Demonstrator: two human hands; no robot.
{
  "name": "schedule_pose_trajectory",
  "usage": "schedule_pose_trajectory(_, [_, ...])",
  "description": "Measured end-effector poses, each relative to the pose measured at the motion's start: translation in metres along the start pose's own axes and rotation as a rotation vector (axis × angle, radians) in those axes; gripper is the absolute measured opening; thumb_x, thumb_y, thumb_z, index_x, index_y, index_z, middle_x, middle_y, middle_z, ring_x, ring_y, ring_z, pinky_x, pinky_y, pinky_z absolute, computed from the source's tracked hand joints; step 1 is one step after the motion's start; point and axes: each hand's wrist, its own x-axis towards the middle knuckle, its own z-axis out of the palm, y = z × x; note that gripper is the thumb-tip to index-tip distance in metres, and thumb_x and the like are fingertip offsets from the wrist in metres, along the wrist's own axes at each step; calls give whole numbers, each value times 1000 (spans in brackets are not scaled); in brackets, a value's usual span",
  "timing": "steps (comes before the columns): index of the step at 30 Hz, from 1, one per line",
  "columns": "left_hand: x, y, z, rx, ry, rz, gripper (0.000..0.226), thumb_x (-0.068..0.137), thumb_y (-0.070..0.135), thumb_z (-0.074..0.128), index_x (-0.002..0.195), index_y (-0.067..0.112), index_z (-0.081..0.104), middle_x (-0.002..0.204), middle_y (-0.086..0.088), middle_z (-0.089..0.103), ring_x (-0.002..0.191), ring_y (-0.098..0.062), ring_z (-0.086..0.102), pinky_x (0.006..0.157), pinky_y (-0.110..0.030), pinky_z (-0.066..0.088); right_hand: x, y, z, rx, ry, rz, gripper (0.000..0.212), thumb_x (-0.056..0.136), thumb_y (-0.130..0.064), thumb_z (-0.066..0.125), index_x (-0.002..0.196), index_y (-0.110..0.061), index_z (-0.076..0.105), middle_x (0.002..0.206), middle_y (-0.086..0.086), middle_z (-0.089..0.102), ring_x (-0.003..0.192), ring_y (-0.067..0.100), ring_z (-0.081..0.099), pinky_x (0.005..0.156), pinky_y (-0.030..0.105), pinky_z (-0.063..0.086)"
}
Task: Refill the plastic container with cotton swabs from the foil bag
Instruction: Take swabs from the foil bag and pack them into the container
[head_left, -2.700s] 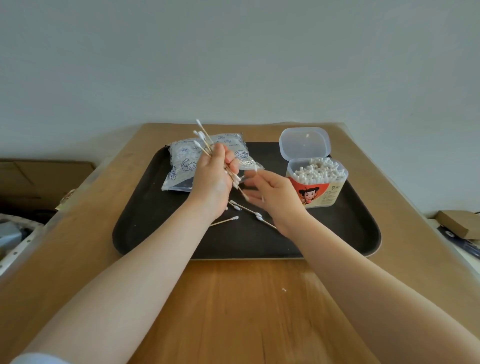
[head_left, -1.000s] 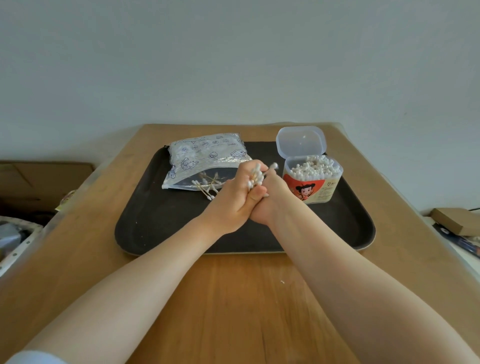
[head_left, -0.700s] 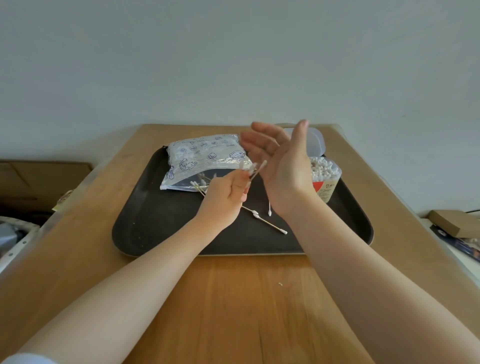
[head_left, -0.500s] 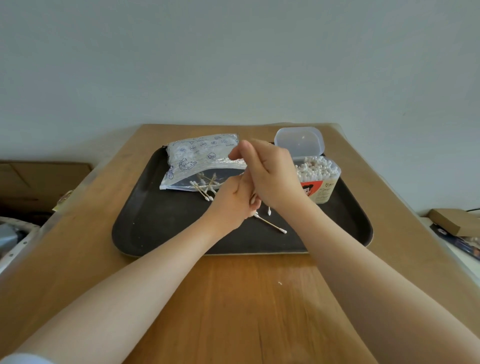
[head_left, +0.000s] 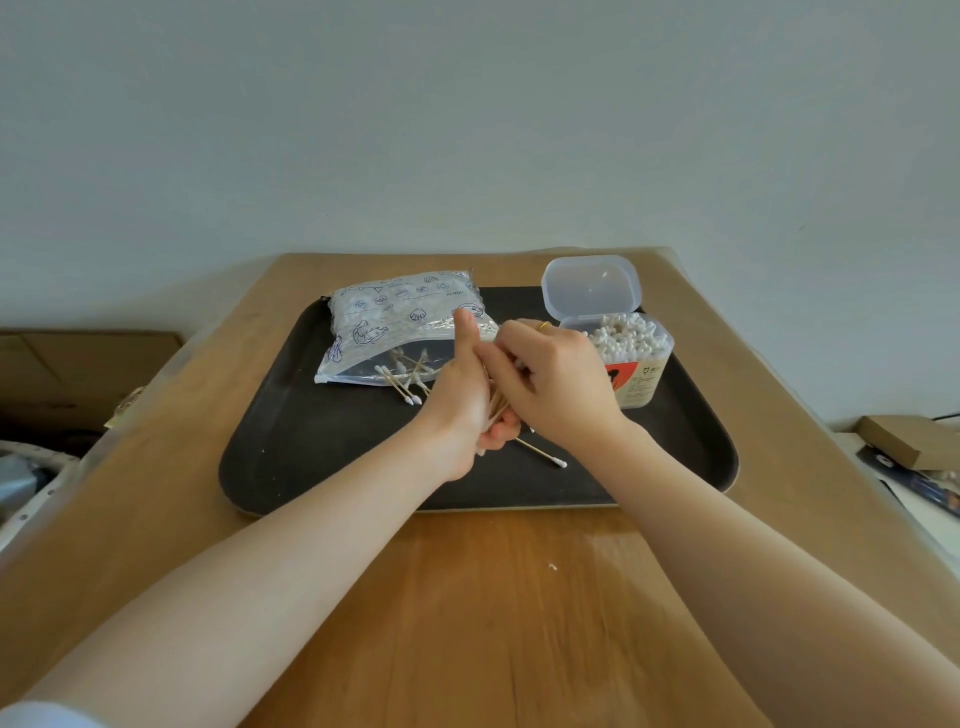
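A: Item one, far left?
B: A cardboard box (head_left: 88, 364) is recorded beside the wooden surface (head_left: 467, 597). A black tray (head_left: 311, 441) is set on that surface.

A: On the tray's left part?
B: The foil bag (head_left: 400, 317) is laid flat, mouth toward the viewer; loose swabs (head_left: 402, 371) are seen spilling from the mouth onto the tray.

A: The hands?
B: The left hand (head_left: 465, 395) is curled round a bundle of cotton swabs (head_left: 498, 402), thumb raised. The right hand (head_left: 550, 379) is closed over the same bundle from the right, fingers curled; a ring is worn. One stray swab (head_left: 543, 453) is left on the tray just below both hands.

A: Further right?
B: The plastic container (head_left: 631, 364) is stood on the tray, lid hinged back, and is seen packed with swabs nearly to the rim. A small box (head_left: 906, 441) is noted off the surface's right edge.

A: Step in hand?
B: Judged: the bundle is being squared between both hands before loading. Next, it would need to be carried right and pressed upright into what little room is left; the strays would be gathered afterwards.
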Motion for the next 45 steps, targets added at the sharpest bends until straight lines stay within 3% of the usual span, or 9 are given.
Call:
schedule_pose_trajectory(4, [3, 4, -2, -28, -64, -80, 75, 81, 76, 9, 68, 16, 53, 49, -1, 38, 34, -10, 27, 37, -18, 11, 4, 1, -3, 153, -105, 50, 25, 88, -17, 57, 69, 0, 59, 52, 4, 55, 48, 18, 52, 48, 23, 40])
schedule_pose_trajectory(9, [8, 10, -1, -293, 61, -7, 60, 97, 53, 24, 92, 4, 59, 60, -8, 61, 38, -13, 53, 32, -16, 38, 7, 13, -7, 125, 6, 319, 26, 86, -21, 62, 67, -6, 55, 49, -5, 49, 45, 9, 47, 46, 15, 37])
schedule_pose_trajectory(13, [8, 7, 9, -415, 195, 39, 49, 98, 41, 35, 79, 3, 59, 58, -9, 64, 41, -14, 59, 35, -15, 43, 6, 13, -7, -12, 89, 423, 35, 91, -30, 55, 69, -3, 56, 55, 10, 58, 52, 26, 55, 50, 35, 43])
schedule_pose_trajectory(18, [18, 9, 20, -169, 500, 132, 42, 95, 35, 36, 62, 11, 46, 48, -3, 57, 36, -14, 50, 34, -15, 31, 8, 10, 1, -21, 106, 440, 37, 90, -29, 57, 60, -9, 50, 48, 8, 53, 46, 23, 49, 47, 32, 38])
schedule_pose_trajectory(22, [31, 8, 16, -164, 627, 187, 42, 89, 34, 43, 54, 12, 44, 56, -5, 52, 57, -21, 51, 47, -23, 37, 9, 12, 7, 93, 65, 380, 40, 82, -25, 64, 52, -16, 40, 41, -11, 32, 39, 5, 30, 43, 18, 25])
schedule_pose_trajectory(30, [32, 8, 17, -309, 464, 77, 33, 91, 26, 47, 60, 13, 43, 61, -3, 55, 58, -18, 57, 57, -26, 47, 8, 16, 4, 61, 69, 350, 31, 86, -23, 60, 62, -5, 51, 47, 2, 46, 43, 18, 43, 44, 27, 34])
schedule_pose_trajectory(36, [30, 11, 16, 206, 412, 363, 25, 98, 19, 35, 83, 13, 53, 80, -3, 60, 57, -13, 57, 48, -26, 44, 9, 21, -3, 192, -42, 455, 29, 90, -25, 58, 65, -11, 53, 51, 0, 53, 47, 13, 49, 48, 23, 39])
schedule_pose_trajectory(41, [28, 10, 11, 229, 354, 314, 29, 97, 30, 41, 84, 11, 58, 60, -4, 58, 37, -12, 50, 36, -21, 32, 14, 31, -6, 169, 90, 500, 32, 90, -21, 58, 62, -6, 51, 46, -2, 42, 42, 11, 37, 46, 19, 29])
schedule_pose_trajectory(45, [31, 6, 20, 144, 211, 261, 32, 99, 34, 37, 83, 10, 50, 47, 6, 38, 34, -6, 32, 33, -16, 25, 9, 33, -4, 67, 64, 371, 36, 89, -29, 48, 65, -2, 50, 46, 3, 45, 42, 21, 43, 43, 32, 35])
